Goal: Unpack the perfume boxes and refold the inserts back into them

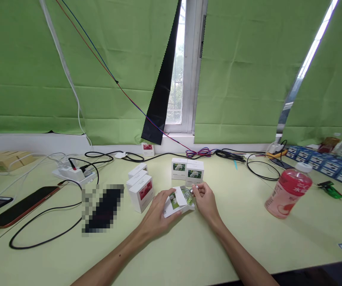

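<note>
Green blinds (239, 79) are hanging behind the pale worktop (233, 238). Your left hand (160, 210) is gripping the open white box (171, 207) near the middle, its fingers curled around it; your right fingers are pinching the metal piece (190, 191) at its right end.

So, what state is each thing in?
White cardboard box, green picture: open, in left hand.
Small silvery piece: at right hand's fingertips.
Pink plastic bottle: capped.
White cardboard boxes, red pictures: closed, upright.
White cardboard boxes, white-flower pictures: closed, upright.
White plastic power strip: plugs inserted.
</note>
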`<action>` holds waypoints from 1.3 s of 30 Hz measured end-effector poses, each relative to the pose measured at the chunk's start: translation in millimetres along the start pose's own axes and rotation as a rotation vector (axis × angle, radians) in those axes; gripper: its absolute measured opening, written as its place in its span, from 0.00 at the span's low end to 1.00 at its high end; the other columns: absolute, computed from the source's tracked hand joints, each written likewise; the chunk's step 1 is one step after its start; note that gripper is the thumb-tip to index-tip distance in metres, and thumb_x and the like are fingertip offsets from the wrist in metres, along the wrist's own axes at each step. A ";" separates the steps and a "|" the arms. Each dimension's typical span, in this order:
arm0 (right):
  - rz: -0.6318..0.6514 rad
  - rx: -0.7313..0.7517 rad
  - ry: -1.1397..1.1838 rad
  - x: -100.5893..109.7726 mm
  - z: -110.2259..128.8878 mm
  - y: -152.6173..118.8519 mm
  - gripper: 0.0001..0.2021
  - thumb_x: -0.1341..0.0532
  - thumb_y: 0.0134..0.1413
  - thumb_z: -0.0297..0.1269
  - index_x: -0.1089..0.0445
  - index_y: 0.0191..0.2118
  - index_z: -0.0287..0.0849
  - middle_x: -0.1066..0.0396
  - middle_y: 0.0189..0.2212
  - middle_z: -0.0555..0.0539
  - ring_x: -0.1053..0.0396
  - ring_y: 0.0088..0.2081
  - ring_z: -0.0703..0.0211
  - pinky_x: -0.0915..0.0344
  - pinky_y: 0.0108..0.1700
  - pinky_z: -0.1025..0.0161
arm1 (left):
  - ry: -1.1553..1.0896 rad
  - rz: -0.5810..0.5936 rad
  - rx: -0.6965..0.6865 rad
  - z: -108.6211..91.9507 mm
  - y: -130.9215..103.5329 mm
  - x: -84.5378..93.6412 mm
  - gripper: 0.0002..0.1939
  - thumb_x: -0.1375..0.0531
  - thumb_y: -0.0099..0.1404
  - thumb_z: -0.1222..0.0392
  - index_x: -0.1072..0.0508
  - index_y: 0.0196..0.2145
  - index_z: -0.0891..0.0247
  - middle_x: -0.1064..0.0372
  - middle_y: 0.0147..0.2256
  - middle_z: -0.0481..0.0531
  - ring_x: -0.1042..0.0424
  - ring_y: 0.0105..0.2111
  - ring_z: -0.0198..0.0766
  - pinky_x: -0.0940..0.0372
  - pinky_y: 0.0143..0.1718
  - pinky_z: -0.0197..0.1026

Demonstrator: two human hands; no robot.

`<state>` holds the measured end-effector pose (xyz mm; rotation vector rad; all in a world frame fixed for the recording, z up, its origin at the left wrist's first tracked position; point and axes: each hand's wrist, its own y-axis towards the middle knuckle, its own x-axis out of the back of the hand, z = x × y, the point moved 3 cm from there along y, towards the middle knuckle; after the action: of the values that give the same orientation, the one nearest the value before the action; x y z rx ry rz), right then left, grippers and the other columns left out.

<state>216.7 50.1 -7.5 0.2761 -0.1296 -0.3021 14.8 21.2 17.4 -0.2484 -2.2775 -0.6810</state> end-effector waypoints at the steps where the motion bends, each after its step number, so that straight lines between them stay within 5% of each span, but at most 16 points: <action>1: 0.001 0.001 0.001 -0.1 0.1 -0.1 0.21 0.40 0.53 0.59 0.36 0.31 0.44 0.27 0.26 0.46 0.28 0.29 0.55 0.33 0.30 0.62 | 0.000 -0.003 0.003 -0.1 0.0 0.0 0.29 0.38 0.63 0.48 0.38 0.60 0.54 0.32 0.55 0.56 0.32 0.54 0.52 0.35 0.52 0.52; 16: 0.004 -0.055 0.068 -1.5 3.1 -1.5 0.23 0.36 0.48 0.61 0.39 0.27 0.45 0.28 0.21 0.48 0.28 0.26 0.55 0.33 0.27 0.62 | -0.018 -0.029 0.031 2.4 -0.4 -3.6 0.30 0.38 0.63 0.46 0.38 0.60 0.54 0.34 0.56 0.57 0.33 0.55 0.51 0.36 0.53 0.51; 23: 0.015 -0.097 0.080 -2.3 2.7 -2.4 0.22 0.36 0.48 0.58 0.41 0.27 0.46 0.28 0.21 0.49 0.34 0.17 0.60 0.44 0.15 0.66 | -0.018 -0.029 0.049 3.2 -0.4 -4.1 0.29 0.39 0.63 0.46 0.38 0.59 0.53 0.35 0.56 0.56 0.34 0.56 0.51 0.36 0.54 0.52; 39: 0.035 -0.079 0.112 -2.2 -1.7 -0.5 0.23 0.39 0.51 0.59 0.42 0.26 0.45 0.31 0.19 0.51 0.43 0.12 0.67 0.49 0.13 0.67 | -0.018 -0.025 0.054 5.0 -1.4 -5.3 0.29 0.39 0.63 0.45 0.40 0.59 0.52 0.35 0.57 0.56 0.35 0.56 0.52 0.37 0.54 0.53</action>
<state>214.8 50.8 -9.4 0.2120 -0.0119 -0.2560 15.1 22.9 10.2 -0.2019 -2.3157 -0.6315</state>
